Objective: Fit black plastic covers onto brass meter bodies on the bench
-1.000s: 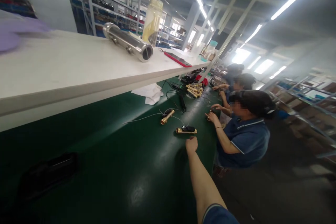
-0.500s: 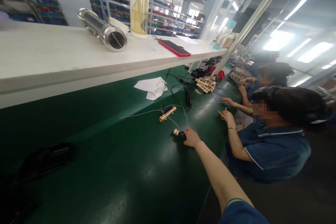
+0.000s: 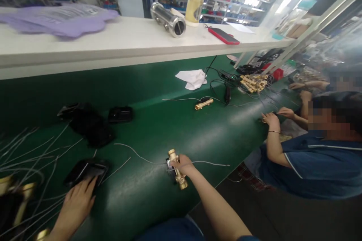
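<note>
My right hand [image 3: 184, 165] is closed around the middle of a brass pipe fitting [image 3: 182, 183], just above the green bench. The fitting has a dark part on its side and thin grey wires running out to left and right. At lower left, my left hand [image 3: 77, 204] lies with fingers stretched over the near edge of a glossy black case [image 3: 85, 169]. A second brass fitting [image 3: 204, 104], with a wire, rests farther back on the bench. Beside my left forearm are more brass fittings [image 3: 28, 188], cut by the frame edge, and several loose grey wires.
Behind the left hand sit dark objects [image 3: 93, 124] and a small black case [image 3: 120, 114]. Toward the back are a white cloth [image 3: 192, 79], black cables and a brass pile [image 3: 253, 83]. A white shelf [image 3: 113, 51] overhangs the bench. Co-workers [image 3: 319, 154] sit at right.
The view has swung left. My right hand has brought the brass fitting nearer along the bench, away from the other fitting. My left hand has come into view on the black case.
</note>
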Demonstrator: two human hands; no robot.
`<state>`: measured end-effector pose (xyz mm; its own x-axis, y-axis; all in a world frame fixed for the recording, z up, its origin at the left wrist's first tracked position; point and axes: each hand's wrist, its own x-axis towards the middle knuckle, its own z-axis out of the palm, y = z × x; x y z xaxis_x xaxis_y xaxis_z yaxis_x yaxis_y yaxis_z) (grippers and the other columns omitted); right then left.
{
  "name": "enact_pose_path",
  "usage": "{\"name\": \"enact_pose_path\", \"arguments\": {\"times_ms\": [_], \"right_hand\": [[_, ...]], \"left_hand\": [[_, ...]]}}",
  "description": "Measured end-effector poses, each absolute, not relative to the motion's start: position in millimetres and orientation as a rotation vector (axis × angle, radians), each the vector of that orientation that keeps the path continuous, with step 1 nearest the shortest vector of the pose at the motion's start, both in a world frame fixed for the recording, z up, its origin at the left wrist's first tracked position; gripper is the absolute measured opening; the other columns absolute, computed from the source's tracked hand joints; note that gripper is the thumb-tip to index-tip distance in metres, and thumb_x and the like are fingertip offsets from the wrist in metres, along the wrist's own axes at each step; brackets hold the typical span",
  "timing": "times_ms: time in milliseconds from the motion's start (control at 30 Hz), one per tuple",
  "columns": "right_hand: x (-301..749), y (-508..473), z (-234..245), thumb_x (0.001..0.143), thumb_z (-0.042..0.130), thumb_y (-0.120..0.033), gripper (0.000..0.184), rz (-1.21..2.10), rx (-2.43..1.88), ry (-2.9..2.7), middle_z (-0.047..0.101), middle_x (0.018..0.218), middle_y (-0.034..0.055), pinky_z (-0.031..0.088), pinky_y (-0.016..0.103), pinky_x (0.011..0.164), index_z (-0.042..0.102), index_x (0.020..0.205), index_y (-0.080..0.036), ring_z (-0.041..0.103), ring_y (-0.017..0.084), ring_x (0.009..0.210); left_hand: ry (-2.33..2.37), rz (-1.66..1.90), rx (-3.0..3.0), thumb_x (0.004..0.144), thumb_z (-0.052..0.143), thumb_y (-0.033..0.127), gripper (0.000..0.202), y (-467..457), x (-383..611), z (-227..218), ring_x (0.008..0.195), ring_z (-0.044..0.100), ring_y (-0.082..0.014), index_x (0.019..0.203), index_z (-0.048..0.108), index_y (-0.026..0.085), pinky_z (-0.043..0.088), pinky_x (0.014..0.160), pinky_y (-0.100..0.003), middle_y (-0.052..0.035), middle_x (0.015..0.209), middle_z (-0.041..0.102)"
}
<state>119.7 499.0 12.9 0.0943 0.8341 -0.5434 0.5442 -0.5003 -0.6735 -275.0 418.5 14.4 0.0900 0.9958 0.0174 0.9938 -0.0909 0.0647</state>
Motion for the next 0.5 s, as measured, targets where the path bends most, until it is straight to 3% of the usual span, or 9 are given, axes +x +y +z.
{"name": "enact_pose_path", "arguments": {"times_ms": [67, 133, 267, 367, 500], "right_hand": [[95.1, 488.2, 8.4, 0.065, 0.069, -0.037, 0.026, 1.464, -2.018, -1.336, 0.065, 0.071, 0.0075, 0.042, 0.027, 0.065, 0.052, 0.061, -0.017, 0.061, 0.023, 0.08], [72.7, 476.8, 5.3, 0.073, 0.062, -0.036, 0.024, 1.563, -1.951, -1.255, 0.064, 0.063, 0.0054, 0.043, 0.024, 0.059, 0.052, 0.062, -0.016, 0.062, 0.019, 0.07], [41.1, 460.5, 3.6, 0.084, 0.047, -0.032, 0.018, 1.672, -1.818, -1.078, 0.065, 0.066, 0.0032, 0.046, 0.022, 0.053, 0.052, 0.077, -0.016, 0.062, 0.014, 0.059], [27.6, 459.6, 3.4, 0.083, 0.047, -0.032, 0.017, 1.671, -1.779, -0.99, 0.065, 0.066, 0.0033, 0.046, 0.022, 0.051, 0.05, 0.078, -0.016, 0.061, 0.013, 0.055], [10.3, 469.3, -0.6, 0.072, 0.061, -0.035, 0.02, 1.615, -1.78, -0.937, 0.061, 0.056, 0.0031, 0.045, 0.024, 0.049, 0.052, 0.068, -0.017, 0.061, 0.015, 0.053]], "left_hand": [[2.093, 0.045, 2.296, 0.081, 0.031, 0.022, 0.043, 407.0, -282.6, 6.4, 0.103, 0.053, -0.0317, 0.109, 0.061, 0.012, 0.034, 0.089, -0.043, -0.0174, 0.115, 0.059], [2.07, 0.106, 2.213, 0.082, 0.033, 0.024, 0.038, 399.1, -282.0, 9.6, 0.103, 0.053, -0.0302, 0.105, 0.062, 0.015, 0.032, 0.091, -0.043, -0.0149, 0.112, 0.061], [1.972, 0.707, 1.625, 0.073, 0.055, 0.038, 0.03, 386.5, -263.9, 38.4, 0.104, 0.052, -0.0308, 0.092, 0.065, 0.019, 0.03, 0.095, -0.041, -0.0107, 0.103, 0.063], [1.795, 1.112, 1.05, 0.06, 0.068, 0.048, 0.041, 373.4, -250.7, 62.0, 0.101, 0.053, -0.0307, 0.086, 0.065, 0.016, 0.036, 0.092, -0.038, -0.0091, 0.094, 0.065], [1.641, 1.299, 0.822, 0.066, 0.063, 0.056, 0.053, 354.3, -244.3, 83.8, 0.087, 0.06, -0.0234, 0.095, 0.063, 0.012, 0.045, 0.081, -0.033, -0.0095, 0.091, 0.067]]}}
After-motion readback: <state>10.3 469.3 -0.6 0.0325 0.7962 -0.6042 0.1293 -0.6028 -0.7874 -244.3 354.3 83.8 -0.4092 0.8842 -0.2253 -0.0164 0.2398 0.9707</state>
